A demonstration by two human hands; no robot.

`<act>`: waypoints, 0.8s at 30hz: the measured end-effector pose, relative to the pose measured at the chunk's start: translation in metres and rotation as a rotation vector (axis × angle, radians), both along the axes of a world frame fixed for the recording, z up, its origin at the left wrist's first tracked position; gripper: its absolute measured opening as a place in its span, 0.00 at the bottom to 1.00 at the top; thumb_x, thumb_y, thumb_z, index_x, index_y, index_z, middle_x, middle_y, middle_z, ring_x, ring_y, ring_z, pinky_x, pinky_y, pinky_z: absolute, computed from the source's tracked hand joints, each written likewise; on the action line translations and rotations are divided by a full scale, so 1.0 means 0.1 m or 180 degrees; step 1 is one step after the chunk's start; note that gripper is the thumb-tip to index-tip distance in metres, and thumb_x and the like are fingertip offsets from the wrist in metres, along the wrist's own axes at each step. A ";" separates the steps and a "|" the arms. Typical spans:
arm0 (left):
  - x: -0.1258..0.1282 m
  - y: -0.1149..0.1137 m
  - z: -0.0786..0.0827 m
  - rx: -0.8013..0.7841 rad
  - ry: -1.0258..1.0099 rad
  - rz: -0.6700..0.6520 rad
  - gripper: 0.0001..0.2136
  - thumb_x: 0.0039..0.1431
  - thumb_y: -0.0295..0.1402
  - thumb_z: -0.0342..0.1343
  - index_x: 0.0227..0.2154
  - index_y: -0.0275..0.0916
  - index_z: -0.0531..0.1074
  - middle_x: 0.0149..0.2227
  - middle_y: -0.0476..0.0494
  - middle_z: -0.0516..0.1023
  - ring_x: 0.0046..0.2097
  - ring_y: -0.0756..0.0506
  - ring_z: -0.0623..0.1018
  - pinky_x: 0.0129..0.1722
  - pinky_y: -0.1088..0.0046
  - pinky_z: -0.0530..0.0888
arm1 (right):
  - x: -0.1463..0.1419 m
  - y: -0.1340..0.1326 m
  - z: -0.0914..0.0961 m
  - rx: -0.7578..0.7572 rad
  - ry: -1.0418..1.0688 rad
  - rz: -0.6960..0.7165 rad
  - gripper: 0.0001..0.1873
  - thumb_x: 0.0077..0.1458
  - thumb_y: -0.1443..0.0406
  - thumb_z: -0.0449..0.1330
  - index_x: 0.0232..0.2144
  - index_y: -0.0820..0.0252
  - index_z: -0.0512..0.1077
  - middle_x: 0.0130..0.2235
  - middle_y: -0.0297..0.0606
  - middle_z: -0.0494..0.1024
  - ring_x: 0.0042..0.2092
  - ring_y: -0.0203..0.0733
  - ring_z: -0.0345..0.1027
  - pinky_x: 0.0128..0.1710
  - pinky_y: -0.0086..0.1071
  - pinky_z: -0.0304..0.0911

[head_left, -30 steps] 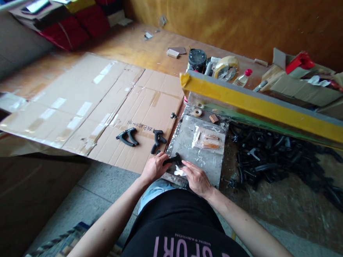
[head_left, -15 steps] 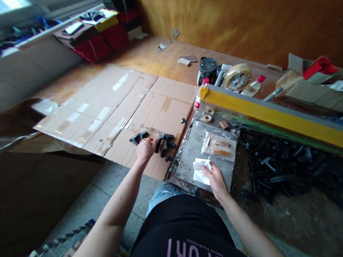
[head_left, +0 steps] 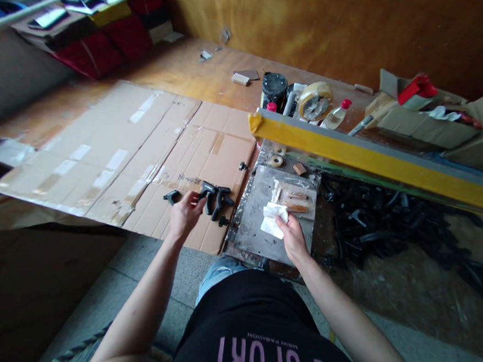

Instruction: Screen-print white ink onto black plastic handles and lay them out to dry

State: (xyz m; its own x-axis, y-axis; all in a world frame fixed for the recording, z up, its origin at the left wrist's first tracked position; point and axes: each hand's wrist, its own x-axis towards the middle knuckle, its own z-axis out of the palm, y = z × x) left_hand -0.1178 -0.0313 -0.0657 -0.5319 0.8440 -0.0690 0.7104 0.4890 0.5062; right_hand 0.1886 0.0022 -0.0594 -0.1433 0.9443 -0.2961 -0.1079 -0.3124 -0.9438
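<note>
My left hand (head_left: pixel 185 215) is over the cardboard sheet, its fingertips closed on the near side of a curved black plastic part (head_left: pixel 209 196). A similar black part (head_left: pixel 222 203) lies just to the right. Another black part (head_left: pixel 171 197) sits left of the hand and is partly hidden by it. A small black knob-like piece (head_left: pixel 222 221) lies near the sheet's right edge. Over the grey metal plate (head_left: pixel 254 234), my right hand (head_left: pixel 295 237) grips a folded white cloth or paper wipe (head_left: pixel 274 219) between thumb and fingers.
Flattened cardboard (head_left: pixel 117 122) covers the bench's left side. A clear bag with brown pieces (head_left: pixel 294 198) lies on the plate. Many black parts (head_left: pixel 379 224) are heaped at right, behind them a yellow-taped bar (head_left: pixel 351 147). Beyond stand a black tub (head_left: pixel 274 87), a bottle (head_left: pixel 337 113) and tape.
The view has shifted right, so things sit farther left. My left hand's fingers have opened out slightly and now touch the middle black part. The right hand still grips the white wipe.
</note>
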 end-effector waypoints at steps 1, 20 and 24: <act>0.16 -0.09 0.02 0.0062 -0.0170 -0.0382 0.15 0.59 0.46 0.53 0.41 0.43 0.74 0.36 0.47 0.81 0.35 0.46 0.80 0.34 0.74 0.71 | -0.01 0.03 -0.01 0.0253 -0.0380 0.0024 0.18 0.52 0.54 0.62 0.41 0.60 0.72 0.40 0.40 0.81 0.41 0.49 0.75 0.44 0.38 0.68; 0.86 -0.38 -0.02 -0.0201 -0.0180 -0.1505 0.07 0.59 0.33 0.55 0.37 0.40 0.75 0.38 0.43 0.78 0.40 0.44 0.78 0.41 0.71 0.72 | -0.27 -0.24 -0.38 0.3250 -0.2458 0.2021 0.25 0.64 0.73 0.46 0.61 0.60 0.64 0.60 0.46 0.70 0.63 0.46 0.60 0.64 0.44 0.57; 0.86 -0.38 -0.03 -0.0206 -0.0239 -0.1522 0.07 0.60 0.34 0.55 0.37 0.40 0.75 0.38 0.43 0.79 0.41 0.44 0.78 0.41 0.71 0.72 | -0.12 -0.30 -0.30 0.3127 -0.2265 0.2139 0.25 0.62 0.73 0.46 0.59 0.64 0.66 0.59 0.50 0.70 0.62 0.47 0.62 0.63 0.45 0.59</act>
State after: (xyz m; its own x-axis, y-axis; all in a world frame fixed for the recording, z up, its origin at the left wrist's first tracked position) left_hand -0.0322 -0.0695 -0.0686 -0.0772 0.9853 -0.1527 0.8257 0.1490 0.5440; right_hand 0.1769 -0.0281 -0.0898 -0.7489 0.6167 0.2424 0.3890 0.7053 -0.5926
